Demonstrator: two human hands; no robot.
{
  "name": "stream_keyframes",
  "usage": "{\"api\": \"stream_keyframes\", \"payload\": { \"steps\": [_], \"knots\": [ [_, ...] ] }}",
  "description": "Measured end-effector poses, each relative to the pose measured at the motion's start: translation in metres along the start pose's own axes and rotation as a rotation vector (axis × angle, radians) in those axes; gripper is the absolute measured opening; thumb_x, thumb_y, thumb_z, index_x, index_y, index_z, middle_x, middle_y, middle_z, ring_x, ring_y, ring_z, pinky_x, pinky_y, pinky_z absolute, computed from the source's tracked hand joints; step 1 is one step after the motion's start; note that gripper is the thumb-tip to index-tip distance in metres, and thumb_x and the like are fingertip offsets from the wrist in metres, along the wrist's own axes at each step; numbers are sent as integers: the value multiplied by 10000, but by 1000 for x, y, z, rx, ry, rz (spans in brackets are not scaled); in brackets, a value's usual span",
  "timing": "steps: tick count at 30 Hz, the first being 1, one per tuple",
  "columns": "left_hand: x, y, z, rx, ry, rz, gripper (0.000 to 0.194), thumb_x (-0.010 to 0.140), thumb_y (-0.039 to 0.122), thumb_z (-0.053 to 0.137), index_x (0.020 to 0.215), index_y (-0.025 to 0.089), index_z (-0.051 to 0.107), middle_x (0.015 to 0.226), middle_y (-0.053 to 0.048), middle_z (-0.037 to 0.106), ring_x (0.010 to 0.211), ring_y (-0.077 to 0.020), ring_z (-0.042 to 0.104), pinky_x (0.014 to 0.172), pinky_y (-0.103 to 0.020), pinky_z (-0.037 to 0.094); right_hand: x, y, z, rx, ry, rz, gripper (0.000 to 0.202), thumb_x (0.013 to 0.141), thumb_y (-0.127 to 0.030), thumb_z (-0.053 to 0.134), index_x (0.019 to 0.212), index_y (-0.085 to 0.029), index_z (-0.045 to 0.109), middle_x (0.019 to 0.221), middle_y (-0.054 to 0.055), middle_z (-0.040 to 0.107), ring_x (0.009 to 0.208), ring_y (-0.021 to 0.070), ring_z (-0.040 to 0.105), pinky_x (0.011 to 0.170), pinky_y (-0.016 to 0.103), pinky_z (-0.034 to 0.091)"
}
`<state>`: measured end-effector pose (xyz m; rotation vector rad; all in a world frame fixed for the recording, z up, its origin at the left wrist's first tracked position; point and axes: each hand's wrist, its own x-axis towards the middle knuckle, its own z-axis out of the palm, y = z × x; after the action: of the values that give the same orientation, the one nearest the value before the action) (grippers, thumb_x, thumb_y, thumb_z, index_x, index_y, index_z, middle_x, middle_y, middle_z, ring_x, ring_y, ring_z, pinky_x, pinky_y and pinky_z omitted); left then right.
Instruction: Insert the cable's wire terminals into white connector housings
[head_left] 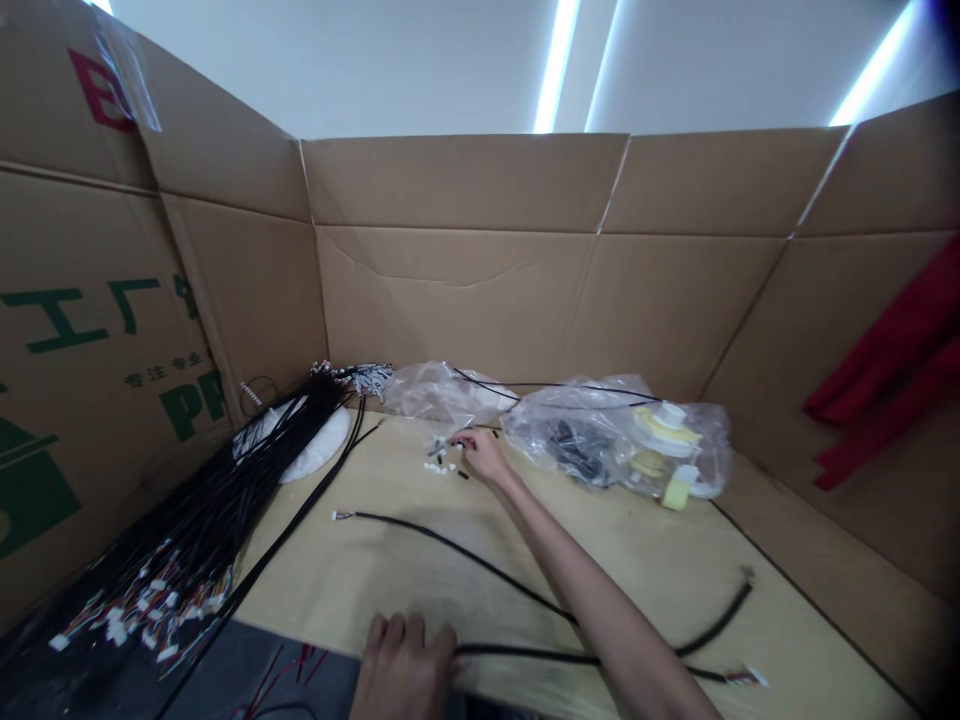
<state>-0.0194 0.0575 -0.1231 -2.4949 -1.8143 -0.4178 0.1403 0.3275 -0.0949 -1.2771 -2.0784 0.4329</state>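
Observation:
My left hand (pixel 405 665) is at the table's front edge, its fingers curled round the end of a black cable (pixel 525 653). My right hand (pixel 480 453) reaches to the middle of the table, fingertips pinched together among small white and black pieces (pixel 442 468); what they hold, if anything, is too small to make out. Under my right forearm run the black cables. One has a white connector (pixel 343 515) at its left end, and another ends in colored wires with a white plug (pixel 746 677) at the right.
A large bundle of black cables (pixel 262 480) lies at the left over a white round item (pixel 322 445). Clear plastic bags (pixel 555 425) and yellow-white rolls (pixel 667 440) sit at the back. Cardboard walls (pixel 465 290) surround the table (pixel 420 580). Red cloth (pixel 892 350) hangs at right.

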Motion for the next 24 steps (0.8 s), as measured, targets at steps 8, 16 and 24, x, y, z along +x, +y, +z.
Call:
{"api": "stream_keyframes", "payload": {
  "steps": [8, 16, 24],
  "knots": [
    [47, -5, -6, -94, 100, 16, 202, 853, 205, 600, 1052, 172, 613, 981, -45, 588, 929, -203, 573, 804, -424, 512, 19, -4, 18, 15, -101, -72, 235, 903, -279, 558, 1077, -126, 598, 1080, 84, 612, 957, 198, 603, 836, 405, 502],
    [26, -20, 11, -221, 317, 176, 437, 824, 165, 609, 1243, 241, 511, 1116, -64, 577, 1014, -216, 560, 827, -371, 540, 17, 5, 28, 73, -81, -33, 251, 904, -285, 557, 1092, -121, 584, 1016, 72, 618, 869, 176, 614, 764, 368, 524],
    [9, -21, 7, -332, 577, 190, 347, 871, 147, 504, 1215, 192, 522, 1053, -92, 615, 962, -215, 571, 790, -339, 536, 16, -2, 30, 141, -36, 18, 238, 904, -282, 556, 1073, -115, 582, 952, 58, 619, 755, 139, 609, 661, 301, 529]
  ]
}}
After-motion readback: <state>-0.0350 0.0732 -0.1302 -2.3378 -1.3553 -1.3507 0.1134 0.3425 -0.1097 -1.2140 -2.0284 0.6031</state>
